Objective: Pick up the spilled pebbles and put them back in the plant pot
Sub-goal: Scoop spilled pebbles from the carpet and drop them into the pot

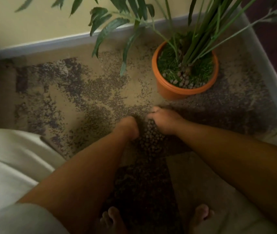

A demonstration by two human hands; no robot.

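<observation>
Left hand (129, 126): curled shut, contents not visible.
Right hand (163, 119): curled into pebbles (148, 137) (grip unclear).
Plant pot (173, 91): upper right of both hands, right hand nearer.

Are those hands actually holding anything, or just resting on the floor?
Both the left hand and right hand are down in the pebbles, fingers curled; whether any are gripped cannot be told.

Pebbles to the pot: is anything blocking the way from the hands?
No solid obstacle shows. The left hand and right hand rest in the pebbles; bare floor leads to the orange pot. Only drooping leaves overhang its left side.
</observation>
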